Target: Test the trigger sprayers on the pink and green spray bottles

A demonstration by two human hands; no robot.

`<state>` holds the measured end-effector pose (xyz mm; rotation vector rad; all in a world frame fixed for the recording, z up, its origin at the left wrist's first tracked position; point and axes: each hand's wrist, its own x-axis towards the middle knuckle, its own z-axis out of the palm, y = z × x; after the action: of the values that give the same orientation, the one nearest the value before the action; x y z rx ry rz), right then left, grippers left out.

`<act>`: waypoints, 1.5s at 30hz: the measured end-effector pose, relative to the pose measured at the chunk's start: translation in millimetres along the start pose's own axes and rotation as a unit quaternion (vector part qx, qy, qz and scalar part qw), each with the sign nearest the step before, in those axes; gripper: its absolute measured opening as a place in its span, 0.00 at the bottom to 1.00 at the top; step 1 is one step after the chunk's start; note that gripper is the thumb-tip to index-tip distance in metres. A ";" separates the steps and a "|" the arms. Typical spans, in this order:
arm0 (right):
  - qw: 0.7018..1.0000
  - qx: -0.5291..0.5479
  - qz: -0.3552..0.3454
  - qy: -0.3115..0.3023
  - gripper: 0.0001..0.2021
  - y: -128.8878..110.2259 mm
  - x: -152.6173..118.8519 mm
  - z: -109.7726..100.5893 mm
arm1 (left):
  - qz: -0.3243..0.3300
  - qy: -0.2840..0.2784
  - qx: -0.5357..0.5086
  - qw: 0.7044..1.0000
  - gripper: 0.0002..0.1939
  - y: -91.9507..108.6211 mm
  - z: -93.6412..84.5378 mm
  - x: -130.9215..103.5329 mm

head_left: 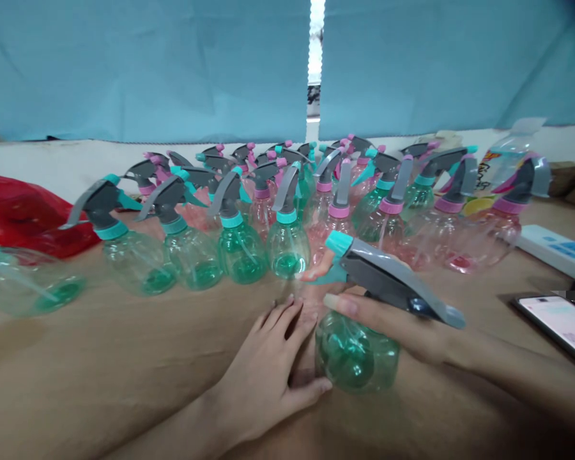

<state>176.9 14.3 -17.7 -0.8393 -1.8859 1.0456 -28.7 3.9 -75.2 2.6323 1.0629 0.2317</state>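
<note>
"Where's the teal-nozzled spray bottle (357, 361)?"

"Just right of the left hand (263, 370), which grips nothing, fingers spread; the right hand (407, 326) grasps it, long axis roughly upright."

"And the counts?"

"Beyond the left hand, five front-row green spray bottles (242, 252) (one cut off); beyond the right, four pink-collared spray bottles (493, 236); rightward, one smartphone (556, 322). Others overlap uncountably."

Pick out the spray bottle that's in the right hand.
The green spray bottle with the teal nozzle, nearest the camera: the right hand grips it, while no hand holds the other bottles.
</note>
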 end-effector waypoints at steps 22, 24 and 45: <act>0.998 -0.001 -0.068 0.019 0.24 9.0 2.4 5.8 | -0.022 -0.017 0.018 0.999 0.40 -5.6 4.1 -3.1; 0.998 -0.005 -0.067 0.014 0.25 9.3 2.3 5.1 | -0.018 -0.007 0.012 1.000 0.41 -5.9 4.7 -3.3; 1.000 0.009 -0.016 0.008 0.26 12.6 1.0 7.9 | -0.020 0.006 0.008 1.000 0.40 -9.4 8.5 -6.3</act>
<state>171.5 17.9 -31.1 -0.8030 -1.8680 1.0331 -37.1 4.2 -86.5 2.6249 1.1247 0.2322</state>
